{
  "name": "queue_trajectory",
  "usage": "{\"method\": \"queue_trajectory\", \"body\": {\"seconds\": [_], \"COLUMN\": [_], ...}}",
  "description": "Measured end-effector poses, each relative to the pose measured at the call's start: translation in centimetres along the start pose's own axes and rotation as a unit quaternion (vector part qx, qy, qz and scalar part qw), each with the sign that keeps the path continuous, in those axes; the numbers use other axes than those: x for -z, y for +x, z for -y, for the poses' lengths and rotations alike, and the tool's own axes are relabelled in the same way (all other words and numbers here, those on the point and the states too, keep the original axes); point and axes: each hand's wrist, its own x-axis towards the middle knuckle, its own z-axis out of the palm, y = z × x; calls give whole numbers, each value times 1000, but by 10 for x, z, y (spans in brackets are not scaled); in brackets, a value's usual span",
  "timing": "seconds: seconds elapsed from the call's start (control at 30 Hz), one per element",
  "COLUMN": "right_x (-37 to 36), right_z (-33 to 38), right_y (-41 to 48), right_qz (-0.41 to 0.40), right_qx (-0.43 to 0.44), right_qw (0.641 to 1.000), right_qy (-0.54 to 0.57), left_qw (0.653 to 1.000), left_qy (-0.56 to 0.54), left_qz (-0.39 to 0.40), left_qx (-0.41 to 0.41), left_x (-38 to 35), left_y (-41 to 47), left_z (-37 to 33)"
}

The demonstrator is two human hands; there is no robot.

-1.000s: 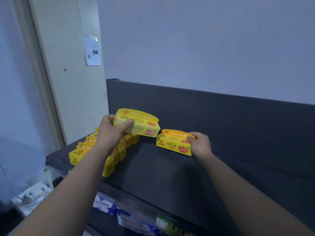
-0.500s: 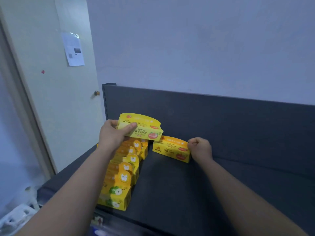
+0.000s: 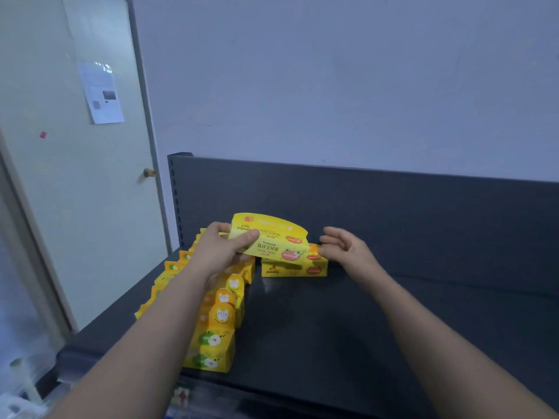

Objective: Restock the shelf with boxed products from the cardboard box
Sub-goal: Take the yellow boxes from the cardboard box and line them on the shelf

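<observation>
**Head view: one carton held at the back of the shelf, one already lying there**

At frame centre the left hand [image 3: 222, 252] grips a yellow cardboard toothpaste carton [image 3: 272, 241] with an arched top flap. The hand holds it by its left end, thumb across the front face and fingers behind. The carton is in the air, just above and partly in front of a second yellow carton [image 3: 293, 269], which lies flat on the dark grey metal shelf [image 3: 363, 328] close to the dark back panel [image 3: 393, 213].

The right hand [image 3: 344, 249], right of centre, holds nothing. Its fingers are loosely spread just beside the lying carton's right end; I cannot tell whether they touch it. The cardboard box of stock is out of frame.

The likely trouble is the one-ended grip. The free right end could dip on the way down, catch the lying carton and push it askew. The left forearm also crosses directly over a row of small upright yellow cartons [image 3: 217, 328] running towards the lower left. A dropped wrist or elbow could tip one and topple its neighbours. An early release might leave the held carton propped crookedly on the one below.
</observation>
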Motion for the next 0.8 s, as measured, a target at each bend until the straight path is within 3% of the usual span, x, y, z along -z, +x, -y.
{"method": "queue_trajectory", "body": {"seconds": [0.1, 0.23, 0.37, 0.5, 0.8], "right_x": [4, 16, 35, 45, 7], "right_z": [10, 9, 0, -14, -30], "right_y": [-16, -31, -41, -45, -29], "right_qz": [61, 25, 2, -1, -13], "right_qx": [-4, 22, 14, -7, -26], "right_qw": [998, 999, 1000, 992, 980], "right_qy": [30, 7, -26, -128, -198], "left_qw": [999, 996, 988, 953, 916], "left_qy": [-22, 24, 124, 244, 334], "left_qz": [48, 80, 38, -17, -51], "left_qx": [9, -11, -85, -177, -217], "left_x": [-15, -27, -27, -24, -13], "left_y": [-4, -9, -9, -11, -12], "left_z": [-2, -3, -1, 1, 8]}}
